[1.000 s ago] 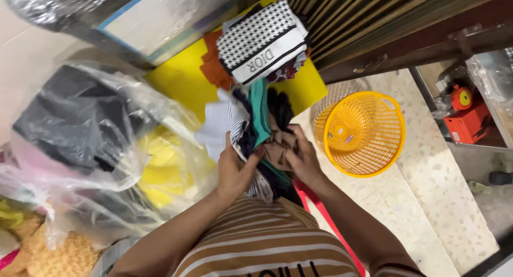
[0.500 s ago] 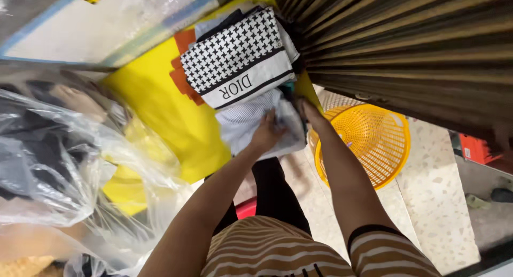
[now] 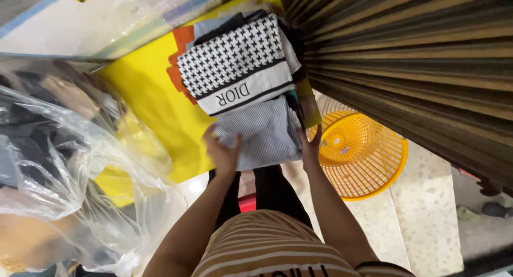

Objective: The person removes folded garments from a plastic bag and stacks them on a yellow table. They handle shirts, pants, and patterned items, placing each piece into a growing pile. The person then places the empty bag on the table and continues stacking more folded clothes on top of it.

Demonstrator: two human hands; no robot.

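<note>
A folded pale grey striped garment (image 3: 264,131) lies on the near edge of a yellow table (image 3: 155,116). My left hand (image 3: 222,151) rests flat on its left side, and my right hand (image 3: 310,146) presses against its right edge. Just beyond it sits a folded black-and-white houndstooth garment (image 3: 235,63) on top of a small stack of other folded clothes, with an orange piece (image 3: 181,44) under its left side.
An orange plastic basket (image 3: 360,154) stands on the speckled floor at the right. Clear plastic bags (image 3: 59,164) stuffed with clothes crowd the left. A brown corrugated shutter (image 3: 417,63) fills the upper right. A red object (image 3: 247,202) shows between my legs.
My hands lifted a bundle of clothes from near my lap up to the yellow table. The grey striped garment now lies flat there, with both hands at its sides.
</note>
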